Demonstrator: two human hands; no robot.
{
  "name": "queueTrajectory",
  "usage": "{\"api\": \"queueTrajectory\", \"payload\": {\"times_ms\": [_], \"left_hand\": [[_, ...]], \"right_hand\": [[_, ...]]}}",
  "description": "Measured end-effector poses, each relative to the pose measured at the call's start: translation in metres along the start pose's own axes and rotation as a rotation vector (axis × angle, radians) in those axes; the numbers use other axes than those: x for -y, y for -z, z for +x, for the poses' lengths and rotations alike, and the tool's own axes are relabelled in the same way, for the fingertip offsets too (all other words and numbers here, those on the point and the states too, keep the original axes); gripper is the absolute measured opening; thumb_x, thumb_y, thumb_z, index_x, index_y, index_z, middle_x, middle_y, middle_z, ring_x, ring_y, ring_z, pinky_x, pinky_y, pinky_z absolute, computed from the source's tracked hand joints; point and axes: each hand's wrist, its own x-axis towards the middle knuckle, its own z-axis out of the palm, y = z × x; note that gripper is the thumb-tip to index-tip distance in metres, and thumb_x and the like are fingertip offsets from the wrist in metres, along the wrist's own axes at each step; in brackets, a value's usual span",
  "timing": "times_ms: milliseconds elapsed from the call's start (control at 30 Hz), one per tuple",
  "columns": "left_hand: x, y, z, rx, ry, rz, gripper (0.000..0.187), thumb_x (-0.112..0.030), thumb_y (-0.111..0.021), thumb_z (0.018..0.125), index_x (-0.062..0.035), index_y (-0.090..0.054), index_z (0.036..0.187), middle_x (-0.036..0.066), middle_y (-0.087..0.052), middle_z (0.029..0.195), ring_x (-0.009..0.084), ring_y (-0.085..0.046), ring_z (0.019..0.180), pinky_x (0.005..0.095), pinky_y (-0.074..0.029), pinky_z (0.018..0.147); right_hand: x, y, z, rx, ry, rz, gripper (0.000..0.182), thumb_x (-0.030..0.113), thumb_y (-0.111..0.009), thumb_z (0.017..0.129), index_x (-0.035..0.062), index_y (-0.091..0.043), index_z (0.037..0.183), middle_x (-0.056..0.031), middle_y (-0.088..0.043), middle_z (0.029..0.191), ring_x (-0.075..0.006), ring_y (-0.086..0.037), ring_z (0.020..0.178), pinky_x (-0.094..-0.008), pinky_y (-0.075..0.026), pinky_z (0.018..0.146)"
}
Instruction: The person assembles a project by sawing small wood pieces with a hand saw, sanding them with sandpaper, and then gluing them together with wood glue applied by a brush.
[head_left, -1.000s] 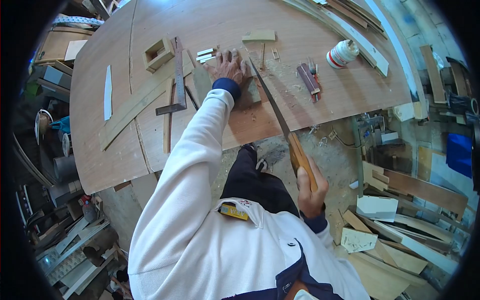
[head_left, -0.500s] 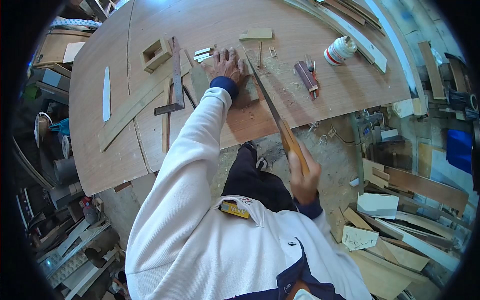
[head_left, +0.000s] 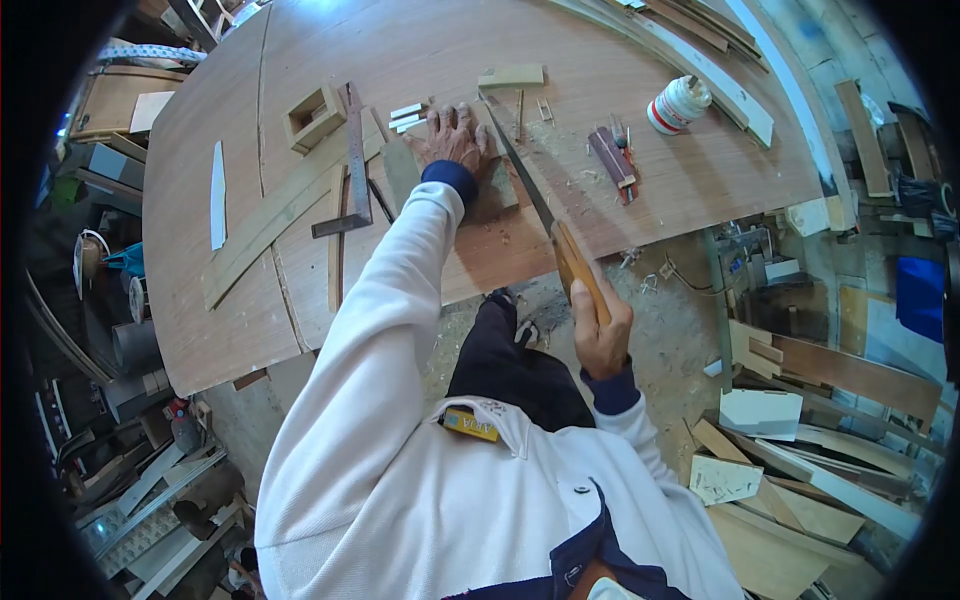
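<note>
My left hand (head_left: 455,138) lies flat with its fingers apart, pressing on a wooden board (head_left: 493,197) near the table's front edge. My right hand (head_left: 603,328) is wrapped round the wooden handle of a handsaw (head_left: 532,190). The saw's blade slants up and left along the board's right side, its tip close to a small wood block (head_left: 511,75). Just left of my left hand are a greyish board piece (head_left: 401,168) and several short white-edged strips (head_left: 408,117). The palm hides part of the board.
A try square (head_left: 355,165) rests over long wooden strips, beside an open wooden box (head_left: 314,118). To the right are a purple-brown block (head_left: 612,157), pencils and a white glue bottle (head_left: 679,104). Sawdust dots the table (head_left: 600,60). Offcuts (head_left: 780,480) are piled on the floor at right.
My right hand and the saw have shifted slightly up and left along the board. My left hand stays on the board.
</note>
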Motion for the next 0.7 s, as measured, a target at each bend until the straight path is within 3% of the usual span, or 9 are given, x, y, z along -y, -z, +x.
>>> {"api": "queueTrajectory", "payload": {"times_ms": [133,167,267,300,400,600,633,700], "left_hand": [[0.000,-0.004,0.000,-0.042,0.012,-0.030,0.049,-0.040,-0.046,0.092,-0.0175,-0.047,0.136,0.006,-0.041,0.140,0.0271,-0.030,0.137,0.0764,-0.016,0.101],[0.000,-0.004,-0.004,-0.062,0.000,-0.029,0.048,-0.039,-0.047,0.092,-0.0166,-0.048,0.135,0.006,-0.042,0.139,0.0272,-0.030,0.137,0.0765,-0.016,0.100],[-0.002,0.004,-0.004,-0.015,0.005,-0.064,0.048,-0.037,-0.047,0.092,-0.0164,-0.047,0.136,0.007,-0.041,0.141,0.0272,-0.029,0.137,0.0762,-0.015,0.101],[-0.004,0.009,-0.005,0.007,0.015,-0.072,0.048,-0.037,-0.046,0.093,-0.0171,-0.046,0.137,0.007,-0.039,0.142,0.0273,-0.029,0.138,0.0762,-0.014,0.102],[-0.002,0.002,-0.004,0.004,0.017,-0.043,0.049,-0.038,-0.045,0.093,-0.0179,-0.045,0.138,0.006,-0.038,0.143,0.0274,-0.029,0.138,0.0766,-0.014,0.102],[0.000,-0.002,-0.002,0.039,0.026,-0.005,0.050,-0.042,-0.044,0.094,-0.0191,-0.044,0.139,0.005,-0.038,0.143,0.0263,-0.027,0.139,0.0761,-0.015,0.102],[-0.002,0.000,-0.001,0.039,0.024,-0.010,0.050,-0.042,-0.044,0.094,-0.0191,-0.044,0.139,0.005,-0.038,0.143,0.0263,-0.027,0.139,0.0761,-0.015,0.102],[-0.002,0.004,-0.002,0.063,0.030,-0.017,0.050,-0.041,-0.044,0.094,-0.0194,-0.043,0.139,0.005,-0.038,0.144,0.0265,-0.026,0.139,0.0762,-0.015,0.102]], "right_hand": [[0.017,0.023,-0.053,-0.072,0.049,0.015,0.032,0.011,-0.052,0.093,-0.0066,-0.057,0.119,-0.0265,-0.064,0.096,-0.0268,-0.067,0.082,-0.0368,-0.051,0.073],[0.014,0.032,-0.066,-0.044,-0.024,0.053,0.032,0.011,-0.052,0.092,-0.0060,-0.057,0.119,-0.0256,-0.065,0.095,-0.0258,-0.068,0.084,-0.0374,-0.051,0.072],[0.024,0.024,-0.037,-0.021,-0.036,0.028,0.032,0.010,-0.053,0.092,-0.0059,-0.057,0.119,-0.0239,-0.065,0.091,-0.0259,-0.068,0.080,-0.0367,-0.051,0.069],[0.019,0.012,-0.015,-0.034,0.103,0.036,0.032,0.010,-0.053,0.092,-0.0059,-0.057,0.119,-0.0222,-0.065,0.088,-0.0246,-0.065,0.073,-0.0354,-0.050,0.067],[0.000,-0.005,0.005,-0.056,0.145,-0.025,0.032,0.009,-0.053,0.092,-0.0059,-0.057,0.120,-0.0217,-0.065,0.088,-0.0245,-0.065,0.073,-0.0351,-0.050,0.067],[0.007,0.033,-0.062,-0.059,0.007,0.030,0.035,0.010,-0.053,0.091,-0.0062,-0.056,0.121,-0.0231,-0.067,0.091,-0.0269,-0.069,0.078,-0.0371,-0.052,0.068],[0.007,0.024,-0.048,-0.139,0.207,-0.049,0.033,0.010,-0.053,0.091,-0.0066,-0.057,0.120,-0.0246,-0.066,0.090,-0.0284,-0.068,0.076,-0.0369,-0.051,0.067],[0.001,0.007,-0.012,-0.077,0.140,-0.018,0.032,0.010,-0.053,0.091,-0.0067,-0.057,0.119,-0.0254,-0.065,0.090,-0.0297,-0.068,0.077,-0.0368,-0.051,0.067]]}}
